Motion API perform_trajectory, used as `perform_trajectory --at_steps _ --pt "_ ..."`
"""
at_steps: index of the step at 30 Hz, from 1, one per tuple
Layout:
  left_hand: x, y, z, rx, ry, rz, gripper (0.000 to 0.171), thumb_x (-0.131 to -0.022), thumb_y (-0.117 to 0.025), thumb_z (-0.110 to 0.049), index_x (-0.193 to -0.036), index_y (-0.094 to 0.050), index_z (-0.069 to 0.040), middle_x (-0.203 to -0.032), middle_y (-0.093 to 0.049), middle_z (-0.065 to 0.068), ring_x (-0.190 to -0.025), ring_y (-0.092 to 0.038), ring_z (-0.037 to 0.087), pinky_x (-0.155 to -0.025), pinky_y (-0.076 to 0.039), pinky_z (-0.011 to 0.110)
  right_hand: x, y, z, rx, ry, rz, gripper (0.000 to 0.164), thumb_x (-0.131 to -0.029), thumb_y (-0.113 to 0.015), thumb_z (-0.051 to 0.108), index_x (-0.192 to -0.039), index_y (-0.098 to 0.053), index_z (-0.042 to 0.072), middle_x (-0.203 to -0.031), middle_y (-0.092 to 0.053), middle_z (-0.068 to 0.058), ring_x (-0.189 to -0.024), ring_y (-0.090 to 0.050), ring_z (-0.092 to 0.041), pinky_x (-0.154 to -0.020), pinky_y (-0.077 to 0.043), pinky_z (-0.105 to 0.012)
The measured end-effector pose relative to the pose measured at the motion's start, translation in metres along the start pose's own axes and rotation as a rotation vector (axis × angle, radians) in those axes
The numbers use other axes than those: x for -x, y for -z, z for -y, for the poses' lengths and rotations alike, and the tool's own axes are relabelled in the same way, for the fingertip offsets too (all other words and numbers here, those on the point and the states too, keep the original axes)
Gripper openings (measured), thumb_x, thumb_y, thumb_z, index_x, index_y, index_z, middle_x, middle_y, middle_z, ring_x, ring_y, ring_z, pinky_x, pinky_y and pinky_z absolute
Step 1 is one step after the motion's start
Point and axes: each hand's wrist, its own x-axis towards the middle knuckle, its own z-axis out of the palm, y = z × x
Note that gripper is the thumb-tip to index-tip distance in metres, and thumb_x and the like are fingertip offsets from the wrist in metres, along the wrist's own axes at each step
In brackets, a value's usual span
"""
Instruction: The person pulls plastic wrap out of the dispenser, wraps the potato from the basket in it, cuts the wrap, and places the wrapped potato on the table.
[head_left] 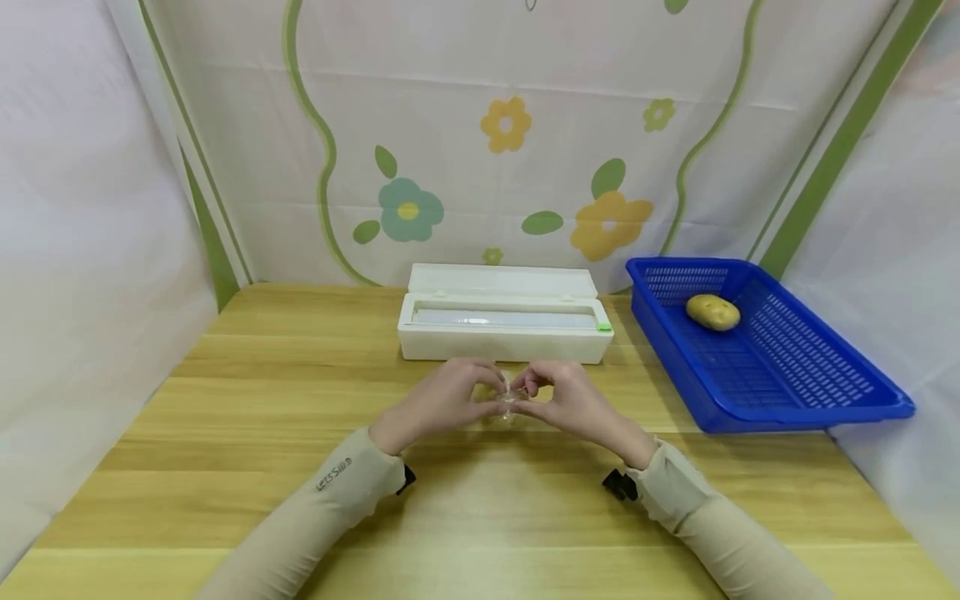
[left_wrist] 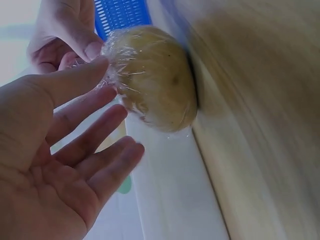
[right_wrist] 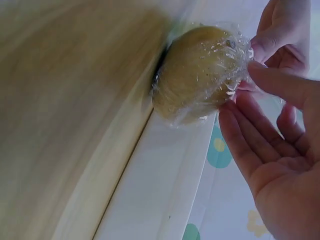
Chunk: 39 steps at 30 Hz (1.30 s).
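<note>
A potato [left_wrist: 165, 82] wrapped in clear plastic wrap [left_wrist: 117, 62] rests on the wooden table, seen closely in both wrist views. Between the hands in the head view, only glints of the wrap show. My left hand [head_left: 446, 396] pinches the gathered wrap with thumb and forefinger, its other fingers spread loosely. From the other side my right hand [head_left: 573, 404] pinches the same bunched wrap on top of the potato. Thumbs and fingertips of both hands nearly meet there. Behind them stands a white plastic wrap dispenser box [head_left: 502, 343] with its lid raised.
A blue basket [head_left: 810, 414] stands at the right, with a bare potato [head_left: 712, 312] inside. The wrap roll [head_left: 502, 318] lies in the dispenser, which has a green piece [head_left: 603, 327] at its right end. A flower-printed curtain [head_left: 465, 83] hangs behind the table [head_left: 300, 392].
</note>
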Motion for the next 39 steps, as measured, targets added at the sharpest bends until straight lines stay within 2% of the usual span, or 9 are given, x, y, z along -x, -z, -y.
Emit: perform_trajectory --at_steps 6,9,16,22,26,30,32,36,39 --pt "-0.002 -0.001 -0.001 0.052 0.028 -0.022 0.018 -0.087 -0.078 -0.021 -0.101 -0.074 -0.01 -0.098 -0.068 -0.002 -0.087 -0.063 0.015 -0.076 -0.051 0.031 -0.001 0.003 -0.007 0.021 0.15 0.017 0.022 -0.075 -0.084 -0.001 -0.086 -0.068 0.011 -0.097 -0.07 -0.001 -0.093 -0.066 -0.018 -0.08 -0.054 -0.035" --pt "-0.002 -0.002 -0.002 0.055 0.062 -0.023 0.021 -0.087 -0.078 -0.021 -0.103 -0.073 -0.009 -0.099 -0.068 -0.001 -0.087 -0.062 0.016 -0.075 -0.05 0.03 -0.001 0.002 -0.008 0.038 0.157 0.031 0.018 -0.077 -0.084 0.002 -0.088 -0.073 0.011 -0.099 -0.069 0.0 -0.094 -0.066 -0.017 -0.081 -0.054 -0.034" --pt "-0.002 -0.002 -0.002 0.079 0.109 -0.022 0.035 -0.086 -0.079 -0.02 -0.113 -0.064 -0.005 -0.108 -0.068 0.004 -0.101 -0.064 0.02 -0.087 -0.051 0.032 0.0 0.001 -0.007 0.076 0.145 0.053 0.016 -0.078 -0.084 0.005 -0.092 -0.076 0.009 -0.101 -0.068 -0.001 -0.095 -0.065 -0.017 -0.081 -0.054 -0.035" --pt "-0.002 -0.003 -0.001 0.116 0.086 -0.03 0.036 -0.083 -0.082 -0.016 -0.111 -0.061 -0.004 -0.105 -0.068 0.003 -0.098 -0.065 0.019 -0.086 -0.051 0.03 0.001 0.002 -0.007 0.128 0.168 0.054 0.028 -0.077 -0.086 0.011 -0.103 -0.077 0.007 -0.105 -0.065 -0.004 -0.095 -0.063 -0.018 -0.079 -0.054 -0.035" --pt "-0.003 -0.003 0.001 0.126 0.072 -0.032 0.035 -0.083 -0.081 -0.015 -0.111 -0.062 -0.004 -0.104 -0.068 0.003 -0.097 -0.065 0.019 -0.085 -0.052 0.03 0.001 0.004 -0.008 0.177 0.171 0.087 0.025 -0.08 -0.084 0.014 -0.102 -0.078 0.006 -0.107 -0.065 -0.008 -0.096 -0.063 -0.022 -0.079 -0.053 -0.037" --pt "-0.003 -0.003 0.003 0.113 0.023 -0.033 0.03 -0.083 -0.081 -0.014 -0.109 -0.069 -0.006 -0.104 -0.07 0.002 -0.096 -0.066 0.018 -0.085 -0.052 0.032 0.001 0.006 -0.006 0.193 0.144 0.144 0.023 -0.084 -0.081 0.018 -0.103 -0.078 0.006 -0.109 -0.064 -0.007 -0.097 -0.063 -0.022 -0.08 -0.053 -0.038" --pt "-0.003 -0.003 0.004 0.086 -0.012 -0.033 0.022 -0.083 -0.081 -0.014 -0.102 -0.074 -0.007 -0.103 -0.071 0.002 -0.097 -0.066 0.018 -0.086 -0.052 0.032 0.001 0.007 -0.006 0.182 0.126 0.17 0.024 -0.085 -0.08 0.019 -0.105 -0.078 0.006 -0.11 -0.064 -0.006 -0.099 -0.063 -0.021 -0.081 -0.053 -0.037" --pt "-0.003 -0.002 0.005 0.043 -0.049 -0.02 0.009 -0.083 -0.081 -0.014 -0.09 -0.079 -0.008 -0.103 -0.072 0.006 -0.1 -0.066 0.021 -0.088 -0.052 0.034 0.002 0.01 -0.007 0.169 0.096 0.221 0.038 -0.079 -0.085 0.023 -0.111 -0.075 0.006 -0.115 -0.062 -0.005 -0.104 -0.061 -0.021 -0.086 -0.052 -0.039" --pt "-0.003 -0.001 0.006 0.036 -0.059 -0.001 0.011 -0.082 -0.082 -0.015 -0.089 -0.08 -0.007 -0.106 -0.071 0.01 -0.102 -0.066 0.024 -0.088 -0.052 0.034 0.002 0.011 -0.009 0.163 0.103 0.249 0.046 -0.075 -0.089 0.023 -0.114 -0.074 0.005 -0.117 -0.062 -0.006 -0.107 -0.06 -0.022 -0.087 -0.051 -0.04"
